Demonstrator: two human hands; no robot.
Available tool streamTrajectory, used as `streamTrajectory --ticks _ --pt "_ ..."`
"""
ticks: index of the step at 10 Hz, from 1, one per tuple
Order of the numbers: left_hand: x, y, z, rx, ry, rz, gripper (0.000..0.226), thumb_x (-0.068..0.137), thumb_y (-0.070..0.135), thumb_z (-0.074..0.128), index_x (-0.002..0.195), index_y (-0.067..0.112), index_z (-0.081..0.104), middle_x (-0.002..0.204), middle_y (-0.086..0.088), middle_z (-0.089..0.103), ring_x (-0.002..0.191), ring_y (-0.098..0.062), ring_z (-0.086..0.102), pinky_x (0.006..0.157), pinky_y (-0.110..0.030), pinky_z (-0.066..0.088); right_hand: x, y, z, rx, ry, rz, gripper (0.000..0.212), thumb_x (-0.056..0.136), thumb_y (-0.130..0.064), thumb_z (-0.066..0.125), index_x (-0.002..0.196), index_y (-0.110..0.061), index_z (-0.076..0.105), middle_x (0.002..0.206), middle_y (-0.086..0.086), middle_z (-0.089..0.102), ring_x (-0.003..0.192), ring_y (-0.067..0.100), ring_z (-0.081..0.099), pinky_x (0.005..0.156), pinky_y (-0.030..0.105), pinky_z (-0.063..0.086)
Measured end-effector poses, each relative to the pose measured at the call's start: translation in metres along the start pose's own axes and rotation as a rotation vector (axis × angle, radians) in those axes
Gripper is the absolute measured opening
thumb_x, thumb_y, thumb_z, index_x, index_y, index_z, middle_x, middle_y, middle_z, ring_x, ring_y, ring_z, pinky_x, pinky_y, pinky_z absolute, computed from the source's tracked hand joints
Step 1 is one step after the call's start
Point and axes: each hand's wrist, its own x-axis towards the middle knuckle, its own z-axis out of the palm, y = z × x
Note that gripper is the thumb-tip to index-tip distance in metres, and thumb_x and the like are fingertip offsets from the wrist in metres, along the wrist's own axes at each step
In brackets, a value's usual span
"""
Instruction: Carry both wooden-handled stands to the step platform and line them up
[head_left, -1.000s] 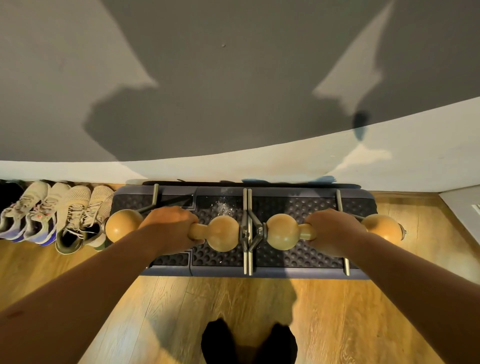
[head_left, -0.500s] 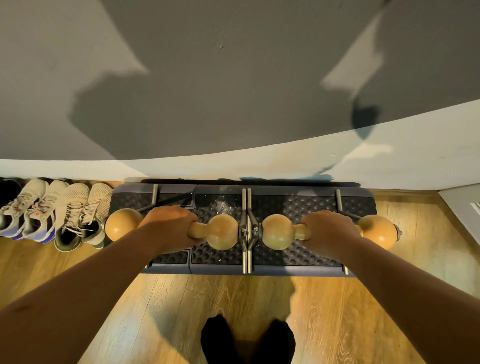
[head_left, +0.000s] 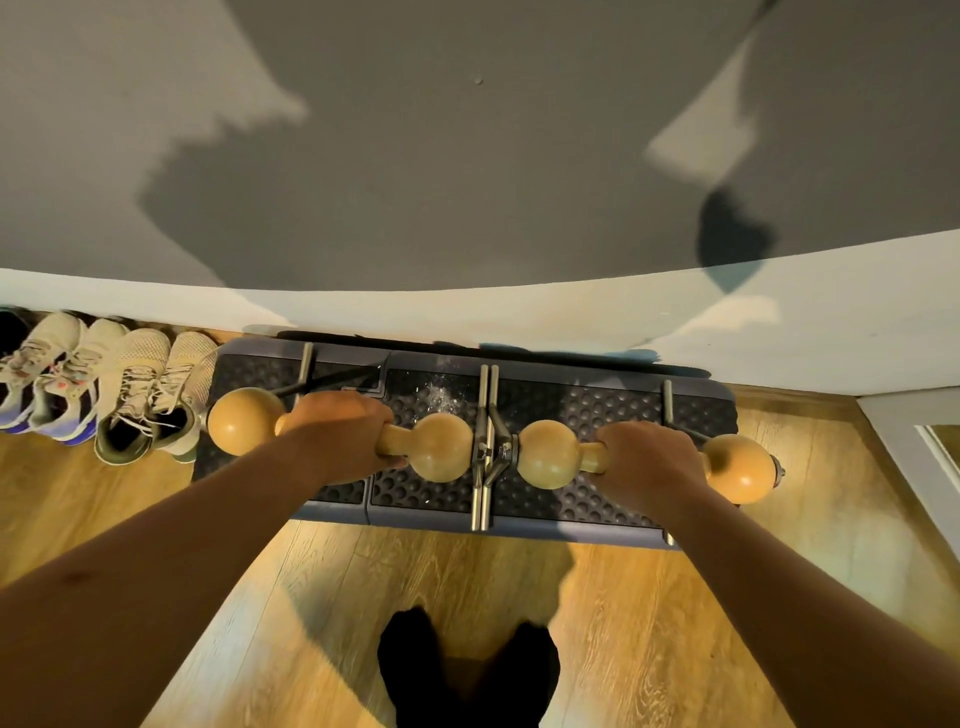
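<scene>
Two stands with bulbous wooden handles and metal feet sit end to end on the dark studded step platform (head_left: 597, 410) against the wall. My left hand (head_left: 340, 434) is closed around the middle of the left stand (head_left: 444, 452), whose round ends show on either side. My right hand (head_left: 647, 460) grips the middle of the right stand (head_left: 548, 454). Their inner metal feet (head_left: 485, 447) lie side by side at the platform's centre, nearly touching. Each hand hides the handle's middle.
Several sneakers (head_left: 140, 389) stand in a row on the wooden floor left of the platform. A white baseboard and grey wall rise right behind it. A white frame (head_left: 914, 452) is at the right. My dark-socked feet (head_left: 467, 670) stand just in front.
The right stand has slid left toward the left one, so the inner feet now sit close together. The left hand and its stand have stayed in place.
</scene>
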Motion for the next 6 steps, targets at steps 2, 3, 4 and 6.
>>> streamTrajectory --ticks 2,3,4,6 --pt "-0.004 0.0 0.001 -0.021 0.044 0.024 0.038 0.089 0.073 0.054 0.103 0.038 0.06 0.079 0.018 0.056 0.076 -0.005 0.059 0.076 -0.031 0.055 -0.002 -0.001 0.006 0.039 0.068 -0.039 0.028 0.083 -0.05 0.076 0.098 -0.035 0.058 0.091 -0.009 0.064 0.09 0.018 0.063 0.089 0.043 0.05" --pt "-0.006 0.0 0.002 -0.067 0.057 0.006 0.043 0.087 0.073 0.058 0.112 0.038 0.059 0.089 0.017 0.061 0.084 -0.007 0.06 0.081 -0.034 0.054 -0.006 0.0 0.004 0.062 0.068 -0.043 0.057 0.076 -0.061 0.079 0.122 -0.035 0.058 0.111 -0.004 0.065 0.108 0.024 0.061 0.094 0.046 0.048" --pt "-0.012 -0.002 0.004 -0.061 0.07 0.035 0.075 0.078 0.082 0.056 0.14 0.04 0.046 0.127 0.01 0.061 0.118 -0.018 0.056 0.104 -0.045 0.045 -0.009 0.0 -0.004 0.116 0.005 -0.031 0.098 0.07 -0.065 0.083 0.152 -0.036 0.038 0.136 0.002 0.058 0.128 0.03 0.052 0.103 0.049 0.046" --pt "-0.04 0.013 -0.03 -0.137 -0.026 0.117 0.113 0.061 0.104 0.02 0.156 0.044 0.026 0.16 0.01 0.041 0.146 -0.02 0.035 0.121 -0.048 0.02 -0.029 -0.01 -0.03 0.225 -0.048 -0.079 0.118 0.069 -0.062 0.087 0.163 -0.036 0.02 0.141 0.005 0.053 0.135 0.03 0.046 0.107 0.047 0.043"
